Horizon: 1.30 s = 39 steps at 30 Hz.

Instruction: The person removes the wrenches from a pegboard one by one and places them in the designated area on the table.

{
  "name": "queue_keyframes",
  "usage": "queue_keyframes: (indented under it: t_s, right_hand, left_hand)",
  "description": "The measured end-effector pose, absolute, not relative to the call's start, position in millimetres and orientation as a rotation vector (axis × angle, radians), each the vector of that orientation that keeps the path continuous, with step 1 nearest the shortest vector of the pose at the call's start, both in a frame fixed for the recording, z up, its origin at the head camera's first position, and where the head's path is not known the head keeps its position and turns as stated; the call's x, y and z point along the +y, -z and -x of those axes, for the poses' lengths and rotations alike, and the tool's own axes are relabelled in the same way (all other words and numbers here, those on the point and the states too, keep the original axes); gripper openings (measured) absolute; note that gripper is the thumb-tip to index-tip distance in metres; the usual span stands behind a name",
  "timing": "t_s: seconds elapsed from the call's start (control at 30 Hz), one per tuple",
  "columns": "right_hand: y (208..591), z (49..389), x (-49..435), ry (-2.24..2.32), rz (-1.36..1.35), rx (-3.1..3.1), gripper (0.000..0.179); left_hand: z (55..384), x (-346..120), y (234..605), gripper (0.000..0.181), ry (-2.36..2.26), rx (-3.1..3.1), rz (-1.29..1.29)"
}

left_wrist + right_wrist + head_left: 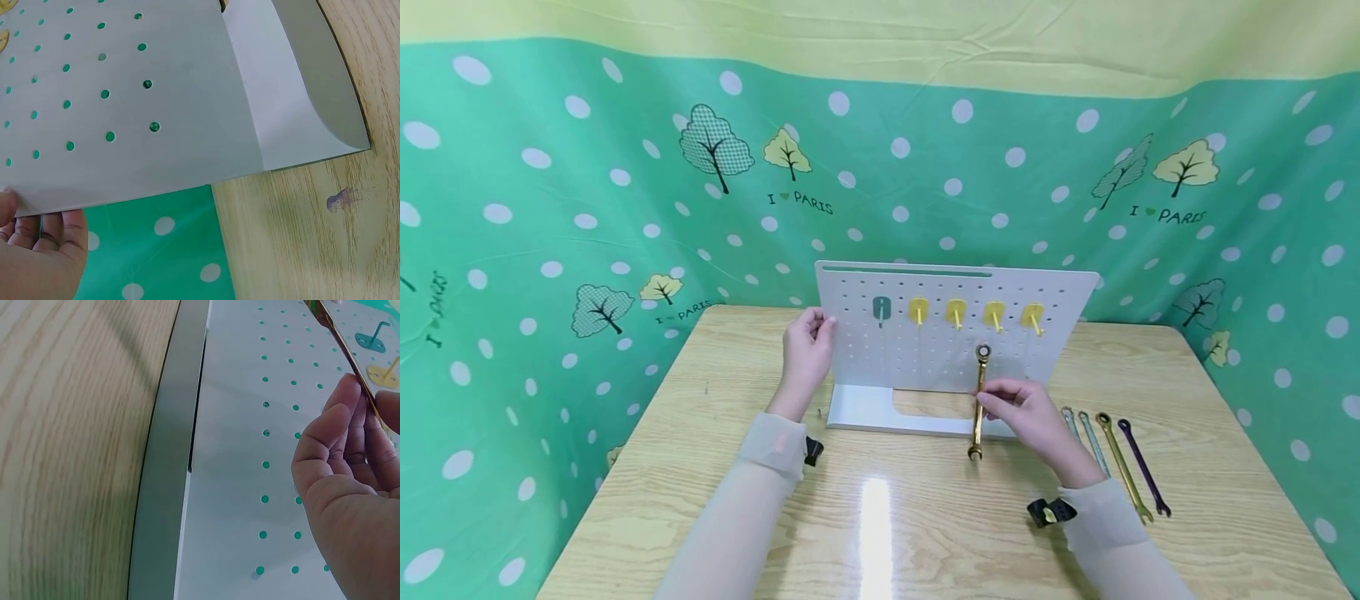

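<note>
A white pegboard (pixel 865 350) stands upright on its base, with one green hook (pixel 882 308) and several yellow hooks (pixel 956 313) in a row. My left hand (pixel 807 354) grips the board's left edge, thumb in front and fingers behind, as the left wrist view also shows. My right hand (pixel 1022 410) pinches a gold combination wrench (pixel 981 392) by its middle between thumb and fingers. The wrench hangs nearly vertical in front of the board, ring end up and open end down, below the yellow hooks and apart from them. In the right wrist view the wrench (pixel 344 344) runs up past the fingertips.
Right of the base, several wrenches lie side by side on the wooden table (pixel 700 467): silver ones (pixel 1093 442), a yellow-gold one (pixel 1123 467) and a purple one (pixel 1144 467). A green dotted curtain (pixel 880 200) hangs behind. The base plate (pixel 857 408) has a rectangular cutout.
</note>
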State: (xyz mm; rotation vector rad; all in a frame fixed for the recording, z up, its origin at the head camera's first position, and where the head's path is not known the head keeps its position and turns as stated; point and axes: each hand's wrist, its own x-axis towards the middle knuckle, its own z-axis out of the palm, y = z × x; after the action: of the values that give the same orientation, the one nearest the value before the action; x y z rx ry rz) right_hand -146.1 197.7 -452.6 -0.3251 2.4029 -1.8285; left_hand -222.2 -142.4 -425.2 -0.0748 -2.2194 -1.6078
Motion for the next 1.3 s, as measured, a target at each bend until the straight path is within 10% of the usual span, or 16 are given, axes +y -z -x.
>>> queue_keyframes:
  t_s: [1.3]
  right_hand:
    - [455.7, 132.1, 236.4, 1.861, 0.205, 2.447, 0.027]
  left_hand:
    - [222.6, -143.0, 424.8, 0.012, 1.641, -2.208, 0.072]
